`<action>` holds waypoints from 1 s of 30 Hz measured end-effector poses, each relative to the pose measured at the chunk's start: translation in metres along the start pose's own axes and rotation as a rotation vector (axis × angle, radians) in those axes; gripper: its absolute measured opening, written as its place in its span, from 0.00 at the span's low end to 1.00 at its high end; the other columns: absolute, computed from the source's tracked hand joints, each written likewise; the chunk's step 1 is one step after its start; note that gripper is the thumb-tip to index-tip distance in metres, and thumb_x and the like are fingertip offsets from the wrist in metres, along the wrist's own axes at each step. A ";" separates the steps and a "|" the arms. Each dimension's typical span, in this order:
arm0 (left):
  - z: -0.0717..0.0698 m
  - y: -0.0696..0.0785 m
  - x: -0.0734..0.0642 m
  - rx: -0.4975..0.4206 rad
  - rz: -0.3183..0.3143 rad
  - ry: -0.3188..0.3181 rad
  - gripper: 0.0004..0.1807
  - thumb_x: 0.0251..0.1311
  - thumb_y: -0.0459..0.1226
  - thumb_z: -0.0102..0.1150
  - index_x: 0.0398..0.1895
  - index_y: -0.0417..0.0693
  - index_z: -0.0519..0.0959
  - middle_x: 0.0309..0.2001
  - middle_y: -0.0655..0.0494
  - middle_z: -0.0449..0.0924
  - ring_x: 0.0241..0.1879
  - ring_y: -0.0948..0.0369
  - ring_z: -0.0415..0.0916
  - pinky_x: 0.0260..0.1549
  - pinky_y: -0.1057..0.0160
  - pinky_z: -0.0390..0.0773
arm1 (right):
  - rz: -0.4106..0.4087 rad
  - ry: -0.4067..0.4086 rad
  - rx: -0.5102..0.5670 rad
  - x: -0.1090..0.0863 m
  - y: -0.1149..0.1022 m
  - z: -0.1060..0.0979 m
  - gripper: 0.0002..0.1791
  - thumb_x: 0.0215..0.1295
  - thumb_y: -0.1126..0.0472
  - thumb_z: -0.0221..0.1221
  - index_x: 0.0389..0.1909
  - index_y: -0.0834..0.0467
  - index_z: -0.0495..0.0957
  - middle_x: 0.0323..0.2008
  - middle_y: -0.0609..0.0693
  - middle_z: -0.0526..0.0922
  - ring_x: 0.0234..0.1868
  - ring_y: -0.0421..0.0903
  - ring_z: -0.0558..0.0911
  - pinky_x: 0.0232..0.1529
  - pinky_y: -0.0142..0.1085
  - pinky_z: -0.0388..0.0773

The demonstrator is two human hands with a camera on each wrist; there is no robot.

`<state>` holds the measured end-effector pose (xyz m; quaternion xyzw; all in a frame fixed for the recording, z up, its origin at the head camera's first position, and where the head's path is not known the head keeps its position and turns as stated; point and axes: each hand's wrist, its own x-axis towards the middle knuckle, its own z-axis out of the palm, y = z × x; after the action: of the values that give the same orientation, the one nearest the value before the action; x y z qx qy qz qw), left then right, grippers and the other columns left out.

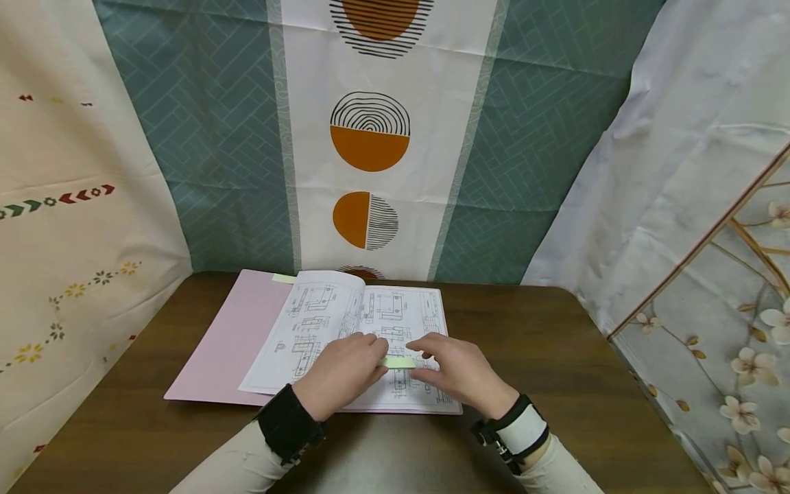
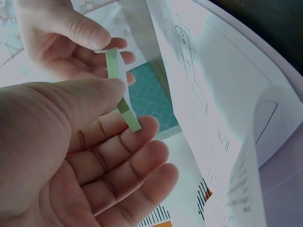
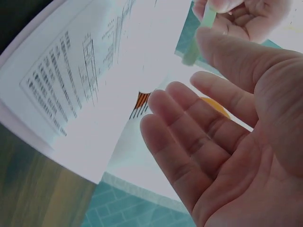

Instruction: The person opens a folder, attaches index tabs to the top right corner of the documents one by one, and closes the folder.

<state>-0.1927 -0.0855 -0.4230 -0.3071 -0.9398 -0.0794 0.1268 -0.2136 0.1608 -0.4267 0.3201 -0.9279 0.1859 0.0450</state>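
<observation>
Green strip (image 1: 398, 362) pinched in left grip (image 1: 345, 370); right grip (image 1: 459, 369) beside it, fingers parted. Both block parts of booklet (image 1: 278, 357) on pink folder (image 1: 225, 346).

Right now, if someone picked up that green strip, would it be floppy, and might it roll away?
Probably floppy: the green strip seems to kink beside the left hand, which pinches it. It's likely light, as it looks narrow and slight next to the fingers. Rolling seems unlikely, since its face appears flat rather than round.
</observation>
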 end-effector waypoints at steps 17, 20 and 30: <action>0.005 0.002 0.002 -0.029 0.004 -0.012 0.16 0.66 0.44 0.81 0.48 0.48 0.85 0.35 0.58 0.82 0.30 0.62 0.71 0.31 0.64 0.76 | -0.046 0.045 -0.020 0.005 -0.002 0.009 0.11 0.65 0.56 0.80 0.46 0.49 0.93 0.36 0.37 0.87 0.35 0.34 0.81 0.36 0.34 0.79; 0.008 0.000 0.002 -0.061 -0.013 -0.024 0.16 0.66 0.46 0.80 0.49 0.49 0.85 0.34 0.60 0.80 0.30 0.62 0.71 0.31 0.63 0.74 | -0.038 0.049 -0.026 0.004 -0.002 0.008 0.11 0.65 0.56 0.80 0.46 0.49 0.93 0.35 0.37 0.87 0.34 0.33 0.80 0.35 0.35 0.78; 0.013 -0.004 0.004 -0.188 -0.063 -0.031 0.12 0.68 0.46 0.78 0.44 0.52 0.87 0.29 0.66 0.75 0.28 0.64 0.70 0.31 0.63 0.72 | -0.029 0.023 -0.012 0.005 -0.002 0.004 0.10 0.65 0.57 0.80 0.46 0.49 0.93 0.37 0.38 0.88 0.35 0.34 0.81 0.36 0.36 0.79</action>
<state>-0.2008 -0.0835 -0.4350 -0.2893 -0.9392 -0.1664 0.0802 -0.2163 0.1552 -0.4292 0.3311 -0.9236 0.1835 0.0604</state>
